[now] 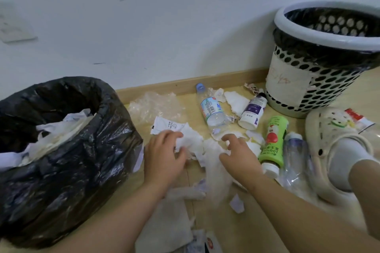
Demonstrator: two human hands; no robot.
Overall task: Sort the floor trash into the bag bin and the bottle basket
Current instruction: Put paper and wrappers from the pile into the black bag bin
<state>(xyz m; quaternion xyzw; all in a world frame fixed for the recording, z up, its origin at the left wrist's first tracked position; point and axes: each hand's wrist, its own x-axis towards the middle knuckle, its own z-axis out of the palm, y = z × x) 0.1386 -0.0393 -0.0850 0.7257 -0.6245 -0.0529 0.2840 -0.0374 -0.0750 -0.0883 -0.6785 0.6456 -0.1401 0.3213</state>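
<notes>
right of the bag bin, left hand bunches the crumpled tissue on the floor; right hand, further right, claws over it, grip unclear. looks feather-light, soft, easily torn: scoop the whole wad, don't pluck edges.

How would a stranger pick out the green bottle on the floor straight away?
Start at the white holed basket by the wall. On the floor in front of it lie several bottles, beside a cream shoe. The green bottle is the only one wrapped in bright green; its neighbours are clear or white.
</notes>
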